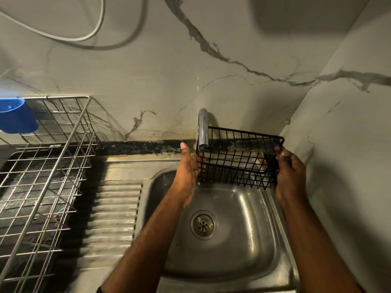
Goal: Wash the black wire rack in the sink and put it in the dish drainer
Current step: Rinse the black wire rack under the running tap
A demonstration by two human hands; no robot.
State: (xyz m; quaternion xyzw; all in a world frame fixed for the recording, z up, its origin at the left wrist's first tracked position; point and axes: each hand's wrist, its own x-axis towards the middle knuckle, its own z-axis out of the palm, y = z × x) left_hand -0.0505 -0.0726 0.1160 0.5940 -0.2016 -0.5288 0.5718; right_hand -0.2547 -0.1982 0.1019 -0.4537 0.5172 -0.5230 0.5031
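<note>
Now | left hand [187, 166], right hand [291, 172] clamp black wire rack [239, 157] | fingers hidden behind wires

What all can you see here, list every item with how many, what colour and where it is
Wire rack: one, black, held above the sink under the tap.
Tap: one, chrome, at the back wall, dripping.
Sink: one, steel, lower centre.
Drain: one, metal, in the sink floor.
Dish drainer: one, silver wire, on the counter, left.
Cup: one, blue, hung on the drainer's far corner.
Cable: one, white, looped on the wall.
Left hand: grips the rack's left end.
Right hand: grips its right end.
</note>
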